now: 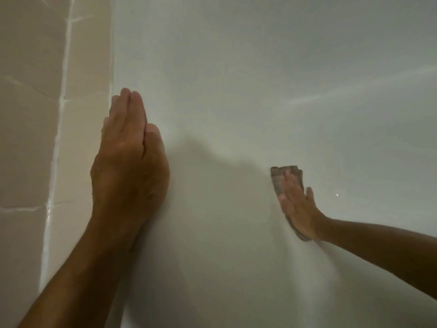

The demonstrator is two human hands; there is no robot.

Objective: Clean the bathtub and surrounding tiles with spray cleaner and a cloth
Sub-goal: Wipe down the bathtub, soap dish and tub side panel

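- Right, starting at the far left: beige tiles (26, 114) fill that edge of the view, with pale grout lines running between them, one long line dropping from top to bottom.
- Just beside the tiles, a thin white seam marks where they meet the white bathtub (236, 67), whose smooth surface takes up the whole rest of the view.
- Next along, the left hand (130, 162) lies flat on the tub surface close to that seam, fingers straight and pressed together, thumb tucked in alongside, holding nothing.
- Its bare forearm comes up from the bottom left corner, and a soft shadow spreads across the white to the right of the hand.
- Moving across a bare stretch of tub, the two hands sit well apart.
- Over on the right, the cloth (281, 178), a small greyish-brown piece, lies against the tub surface, its top edge poking out past the fingertips and a bit of it showing under the heel of the palm.
- On top of it, the right hand (299, 209) presses the cloth flat, fingers straight and close together, thumb out a little to the side; no curl around the cloth, just a flat press.
- That bare forearm reaches in from the right edge, sloping down towards the bottom right.
- Beyond the hand, a tiny bright glint shows on the tub, and a faint pale streak of light crosses the upper right.
- No view of any spray bottle from here.
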